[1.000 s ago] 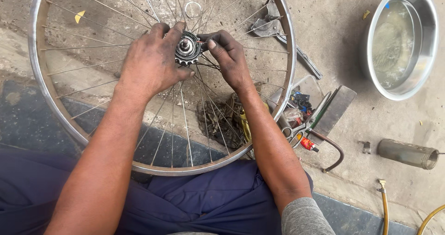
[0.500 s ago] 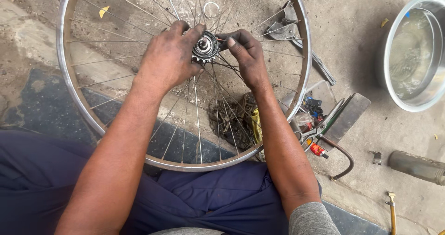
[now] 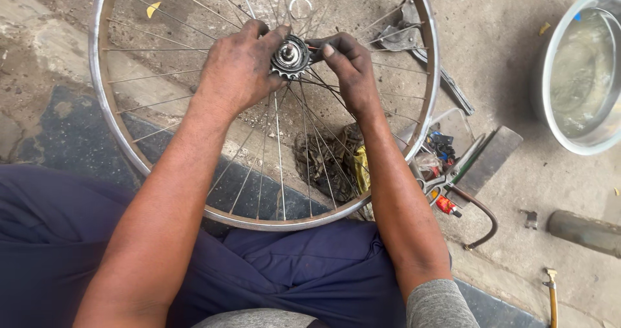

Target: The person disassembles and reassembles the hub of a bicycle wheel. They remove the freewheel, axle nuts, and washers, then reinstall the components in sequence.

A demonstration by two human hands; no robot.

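Underfoot, the ground (image 3: pixel 504 37) is rough grey concrete, dusty and stained, with a darker patched strip (image 3: pixel 58 134) along the near left and a paler raised band running slantwise beneath the wheel. Largest on it is the bicycle wheel (image 3: pixel 103 101), bare of tyre, its worn metal rim leaning against the person's dark blue trousers (image 3: pixel 297 270) at the near edge, thin spokes fanning out from the middle. At the far right stands a wide metal basin (image 3: pixel 550 108) with cloudy water in it, cut off by the frame edge. Between wheel and basin lies a clutter of tools: a clear plastic tub (image 3: pixel 453 124) of small parts, a flat grey bar (image 3: pixel 495 153), pliers with red grips (image 3: pixel 443 202) and a curved dark hose (image 3: pixel 482 215); a grey cylinder (image 3: pixel 585 231) lies well apart at the right edge. A dirty rag (image 3: pixel 326 160) sits under the spokes. At the wheel's centre is the hub with its toothed sprocket (image 3: pixel 290 57), raised off the ground. The left hand (image 3: pixel 242 69) wraps around it from the left, fingers curled firmly over its top edge. The right hand (image 3: pixel 346 66) pinches in narrowly from the right, fingertips pressed against the sprocket's side. A small yellow scrap (image 3: pixel 153 8) lies on the concrete beyond.
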